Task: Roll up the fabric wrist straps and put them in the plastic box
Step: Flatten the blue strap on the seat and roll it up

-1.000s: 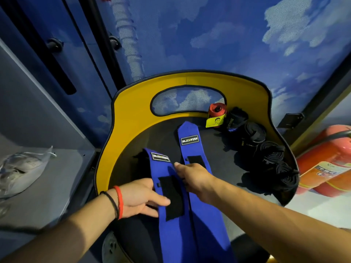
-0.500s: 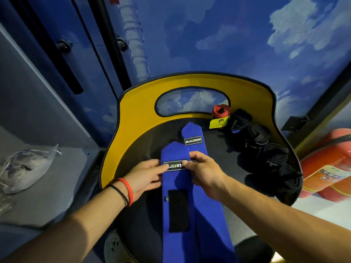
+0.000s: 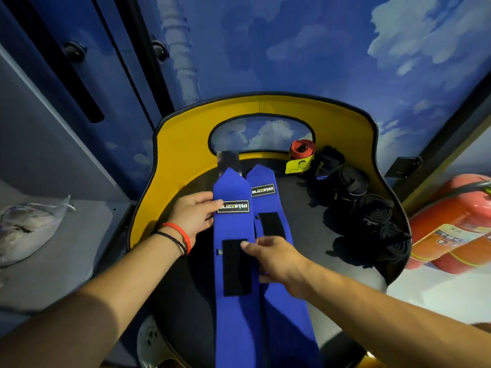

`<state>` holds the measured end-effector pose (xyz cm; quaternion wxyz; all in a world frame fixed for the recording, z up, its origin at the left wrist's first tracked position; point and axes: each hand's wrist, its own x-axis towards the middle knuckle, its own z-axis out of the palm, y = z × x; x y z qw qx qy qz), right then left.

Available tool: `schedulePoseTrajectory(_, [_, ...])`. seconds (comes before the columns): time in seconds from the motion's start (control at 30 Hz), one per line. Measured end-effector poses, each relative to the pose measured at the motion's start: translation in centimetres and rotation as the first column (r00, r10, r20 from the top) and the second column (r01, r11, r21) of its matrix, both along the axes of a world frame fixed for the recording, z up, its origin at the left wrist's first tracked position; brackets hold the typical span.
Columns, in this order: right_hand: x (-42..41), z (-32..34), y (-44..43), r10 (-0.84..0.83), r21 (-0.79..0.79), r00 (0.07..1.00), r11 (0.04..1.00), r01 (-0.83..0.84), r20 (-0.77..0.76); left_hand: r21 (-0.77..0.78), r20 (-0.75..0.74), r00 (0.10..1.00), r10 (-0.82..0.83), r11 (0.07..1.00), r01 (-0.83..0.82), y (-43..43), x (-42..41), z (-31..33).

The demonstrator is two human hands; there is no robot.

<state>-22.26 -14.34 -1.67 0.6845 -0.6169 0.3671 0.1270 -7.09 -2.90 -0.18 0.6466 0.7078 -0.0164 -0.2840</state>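
Two long blue fabric wrist straps lie flat side by side along the dark seat of a yellow-backed chair (image 3: 186, 134). The left strap (image 3: 233, 309) carries a label and a black hook patch; its black tip reaches the chair back. The right strap (image 3: 281, 314) lies partly under it. My left hand (image 3: 194, 213) holds the left strap's edge beside the label. My right hand (image 3: 276, 256) pinches that strap at the black patch. No plastic box is in view.
Rolled straps sit at the seat's back right: a red one (image 3: 301, 151) with a yellow tag and several black ones (image 3: 372, 216). Red fire extinguishers (image 3: 451, 229) lie to the right. A grey shelf on the left holds a plastic bag (image 3: 26, 227).
The left strap has slid up the seat toward the chair back. My left hand stayed by the label; my right hand moved down from the label to the black patch.
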Motion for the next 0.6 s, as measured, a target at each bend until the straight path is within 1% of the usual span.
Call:
schedulePoseTrajectory(0.1, [-1.9, -0.2, 0.8, 0.112, -0.026, 0.992, 0.993, -0.114, -0.052, -0.048, -0.036, 0.996, 0.081, 0.995, -0.083, -0.8, 1.3, 0.2])
schedulePoseTrajectory(0.17, [-3.0, -0.6, 0.9, 0.187, -0.010, 0.977, 0.982, -0.188, -0.099, -0.058, -0.056, 0.991, 0.118, 0.991, -0.121, -1.5, 1.9, 0.0])
schedulePoseTrajectory(0.23, [-3.9, -1.0, 1.0, 0.245, 0.043, 0.954, 0.969, -0.242, -0.174, -0.064, -0.070, 0.989, 0.128, 0.989, -0.132, -2.1, 2.5, -0.3])
schedulePoseTrajectory(0.33, [-5.3, -0.3, 1.1, 0.330, 0.146, 0.918, 0.942, -0.304, -0.219, -0.074, -0.055, 0.992, 0.113, 0.990, -0.117, -3.3, 3.0, -0.5])
schedulePoseTrajectory(0.4, [-5.9, 0.5, 1.0, 0.323, 0.170, 0.921, 0.942, -0.291, -0.216, -0.070, -0.041, 0.994, 0.103, 0.992, -0.105, -4.2, 3.2, -0.6])
schedulePoseTrajectory(0.53, [-6.2, 2.1, 0.0, 0.276, 0.150, 0.944, 0.957, -0.250, -0.184, -0.074, -0.032, 0.995, 0.094, 0.993, -0.096, -5.8, 3.7, -1.3])
schedulePoseTrajectory(0.6, [-6.2, 2.4, -1.2, 0.268, 0.103, 0.947, 0.962, -0.253, -0.178, -0.078, -0.036, 0.994, 0.102, 0.991, -0.105, -6.6, 4.0, -1.9])
